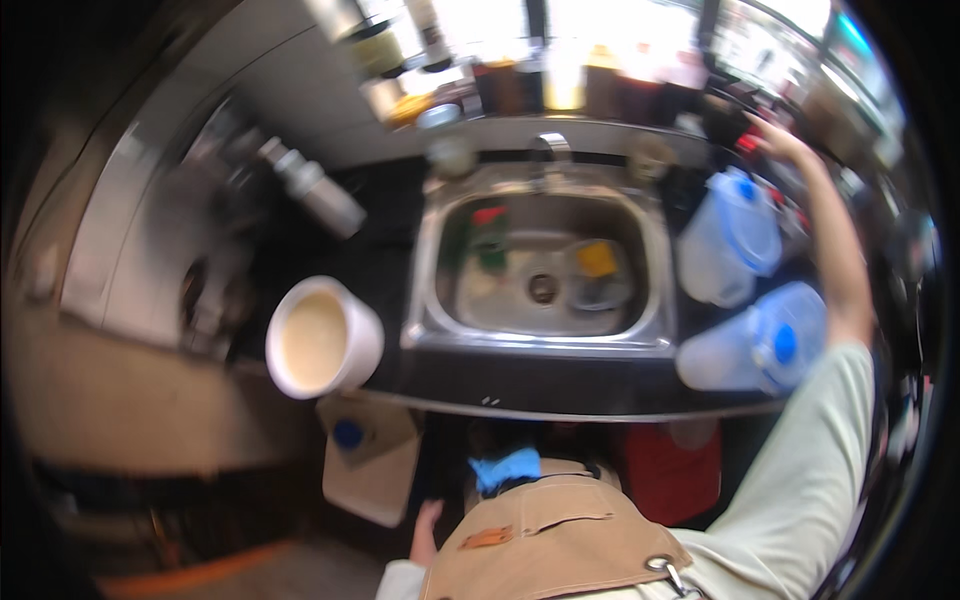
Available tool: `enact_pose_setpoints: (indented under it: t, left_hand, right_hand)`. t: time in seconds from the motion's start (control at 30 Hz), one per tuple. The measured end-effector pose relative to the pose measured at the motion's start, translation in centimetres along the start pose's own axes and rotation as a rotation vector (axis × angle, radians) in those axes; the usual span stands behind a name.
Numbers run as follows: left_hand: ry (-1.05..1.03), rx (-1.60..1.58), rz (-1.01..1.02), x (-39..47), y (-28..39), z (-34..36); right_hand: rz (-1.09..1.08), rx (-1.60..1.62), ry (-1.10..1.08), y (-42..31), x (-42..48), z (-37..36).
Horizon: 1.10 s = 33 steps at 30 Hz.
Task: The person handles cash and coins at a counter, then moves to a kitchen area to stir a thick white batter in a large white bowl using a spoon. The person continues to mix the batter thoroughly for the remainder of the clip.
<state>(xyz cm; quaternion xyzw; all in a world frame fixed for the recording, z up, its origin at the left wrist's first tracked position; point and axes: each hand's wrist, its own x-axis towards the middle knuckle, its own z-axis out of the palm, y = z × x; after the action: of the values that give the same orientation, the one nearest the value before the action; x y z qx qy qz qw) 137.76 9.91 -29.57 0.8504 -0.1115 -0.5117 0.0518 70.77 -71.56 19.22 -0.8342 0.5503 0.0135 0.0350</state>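
Note:
My right hand point(780, 142) reaches out to the far right, beside dark and red items behind the sink; blur hides whether it touches or holds any of them. Low at my left side hangs my left hand point(429, 517), small in view, its fingers unclear. Between them is a stainless steel sink point(540, 343) with a yellow sponge point(597, 259) on a clear container and a green and red item point(490, 240) inside. Two translucent plastic pitchers with blue lids, one farther back point(720, 247) and one nearer point(739, 349), lie or stand right of the sink, below my right forearm.
A white tub of cream-coloured liquid point(315, 341) stands at the counter's left front. Behind it is a bottle point(319, 187). The faucet point(553, 154) rises at the sink's back, with bottles along the window sill. Below the counter are a beige container point(367, 480) and a red one point(671, 480).

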Motion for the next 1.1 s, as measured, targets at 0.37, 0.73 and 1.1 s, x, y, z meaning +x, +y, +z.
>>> enact_pose_setpoints:
  t: [0.37, 0.73, 1.1]
  left_hand:
    - [0.183, -0.009, 0.309, 3.6, 7.5, -3.0]
    - [-0.152, 0.525, 0.704, 11.1, 7.2, -10.7]
    - [-0.554, 0.582, 0.522, 14.2, 10.1, -11.3]
  right_hand:
    - [0.033, 0.268, 0.233, 0.7, -7.9, -10.0]
    - [0.032, 0.276, 0.465, -38.7, -32.7, -12.3]
    - [0.463, 0.691, -0.505, -57.9, -43.5, 24.6]
